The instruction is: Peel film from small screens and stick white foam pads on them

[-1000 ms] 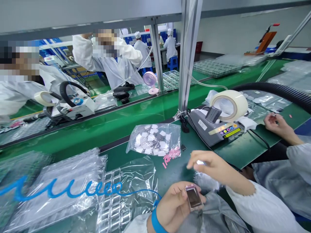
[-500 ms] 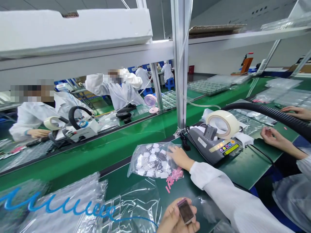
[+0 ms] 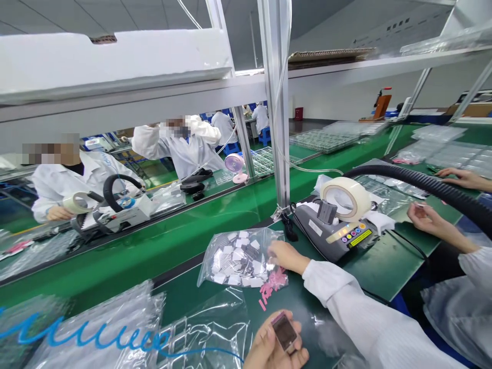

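My left hand (image 3: 269,346) is at the bottom edge, closed on a small rectangular dark screen part (image 3: 284,331) with a pinkish frame. My right hand (image 3: 286,256) reaches forward onto a clear plastic bag of small white square pieces (image 3: 240,256) on the green bench. Its fingers are curled at the bag's right side, pinching something I cannot make out. Several pink strips (image 3: 273,283) lie just below that hand.
A tape dispenser machine with a big roll of tape (image 3: 340,218) stands to the right. A black ribbed hose (image 3: 430,187) arcs over it. A neighbouring worker's hands (image 3: 426,220) are at the right. Plastic trays in bags (image 3: 115,328) lie at lower left. An aluminium post (image 3: 277,102) rises ahead.
My right hand went from near my left hand out to the bag of white pieces and stays there. The view tilted upward. My left hand still holds the screen part.
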Available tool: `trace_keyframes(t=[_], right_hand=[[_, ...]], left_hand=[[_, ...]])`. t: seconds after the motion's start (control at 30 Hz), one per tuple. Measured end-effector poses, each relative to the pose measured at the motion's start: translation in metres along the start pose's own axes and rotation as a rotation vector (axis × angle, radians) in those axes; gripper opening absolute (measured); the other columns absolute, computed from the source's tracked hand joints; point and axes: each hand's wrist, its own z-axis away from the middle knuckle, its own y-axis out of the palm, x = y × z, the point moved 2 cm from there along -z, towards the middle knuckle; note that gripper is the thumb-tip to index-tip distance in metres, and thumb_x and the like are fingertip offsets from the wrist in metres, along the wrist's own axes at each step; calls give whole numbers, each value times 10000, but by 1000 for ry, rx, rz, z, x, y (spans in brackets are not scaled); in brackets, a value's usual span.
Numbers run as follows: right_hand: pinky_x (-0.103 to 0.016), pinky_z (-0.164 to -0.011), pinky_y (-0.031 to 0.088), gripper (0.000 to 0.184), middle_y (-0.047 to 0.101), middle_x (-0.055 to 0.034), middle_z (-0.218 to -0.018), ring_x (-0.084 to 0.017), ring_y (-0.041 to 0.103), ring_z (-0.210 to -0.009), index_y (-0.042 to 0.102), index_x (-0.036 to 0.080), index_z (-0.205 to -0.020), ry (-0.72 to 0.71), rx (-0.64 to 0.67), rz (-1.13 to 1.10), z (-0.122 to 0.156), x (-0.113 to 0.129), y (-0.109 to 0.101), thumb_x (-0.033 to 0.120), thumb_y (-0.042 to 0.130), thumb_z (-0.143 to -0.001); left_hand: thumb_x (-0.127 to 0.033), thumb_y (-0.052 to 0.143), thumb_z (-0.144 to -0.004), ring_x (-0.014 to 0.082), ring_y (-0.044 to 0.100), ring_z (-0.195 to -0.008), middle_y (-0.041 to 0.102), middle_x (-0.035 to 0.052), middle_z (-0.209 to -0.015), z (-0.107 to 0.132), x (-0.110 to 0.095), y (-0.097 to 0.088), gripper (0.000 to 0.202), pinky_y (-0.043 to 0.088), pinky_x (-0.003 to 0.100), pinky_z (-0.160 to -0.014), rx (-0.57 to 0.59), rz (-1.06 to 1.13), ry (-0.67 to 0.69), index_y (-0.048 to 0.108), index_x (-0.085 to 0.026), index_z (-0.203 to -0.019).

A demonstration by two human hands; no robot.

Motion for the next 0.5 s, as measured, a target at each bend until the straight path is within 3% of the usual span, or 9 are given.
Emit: trace_keyframes(t=[0.13,0.27,0.33,0.4,0.5], right_hand=[[-282,-615,505,224,597,-5,-832,-113,582,-670,568,136,-931,123,-126,-319,37,-6,-23,352,536,-884],[-227,-511,470,287,539,37,-697,-100,574,-565,453,183,-905,203,-235,-660,101,17,-39,463,489,-855],[-214,-470,445,334,525,48,-624,-106,568,-531,433,197,-864,228,-239,-780,132,36,-38,519,505,-813],[-196,-436,413,363,527,48,-572,-102,550,-496,440,199,-810,273,-234,-933,154,51,-32,534,570,-759],[-173,-400,363,380,528,51,-520,-83,512,-442,457,194,-720,356,-288,-1172,172,61,-23,485,695,-668]], left_hand=[[-384,694,-706,157,590,-829,678,72,-1065,-2,-1,-6,289,450,333,-796,-55,5,86,708,-213,-939],[-407,692,-697,234,509,-1067,499,78,-1342,-7,3,3,332,450,369,-845,-107,-55,156,700,-208,-963],[-422,703,-678,261,488,-1104,540,96,-1284,-11,8,13,363,435,389,-879,-59,-81,158,701,-188,-955],[-432,702,-675,243,542,-1006,644,106,-1075,-14,13,24,375,419,399,-900,19,-78,146,705,-162,-935],[-434,700,-676,209,584,-851,678,93,-860,-16,20,34,380,420,407,-890,105,-83,144,709,-123,-894]])
